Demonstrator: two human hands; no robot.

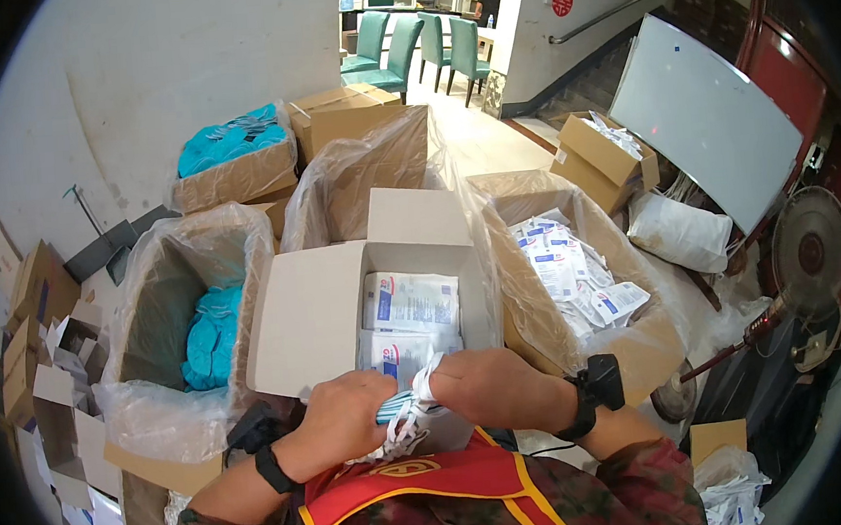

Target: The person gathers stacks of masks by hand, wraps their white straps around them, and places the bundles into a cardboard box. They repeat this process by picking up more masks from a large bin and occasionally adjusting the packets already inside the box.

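Observation:
Close to my chest, my left hand (348,411) is closed round the end of a small stack of blue face masks (395,408) with white ear loops. My right hand (493,389) grips the other end, with white loops (411,427) bunched between the hands and hanging below; its fingertips are partly hidden. Just beyond them stands a white carton (304,305) with its flaps folded out. Flat white packets (411,302) with blue and red print lie in it in two groups.
On the left, a plastic-lined carton (136,312) holds blue masks (216,335); another full one (239,178) stands behind. Loose white packets (577,271) fill part of the right carton (534,344). A fan (810,250) and a whiteboard (708,120) stand farther right.

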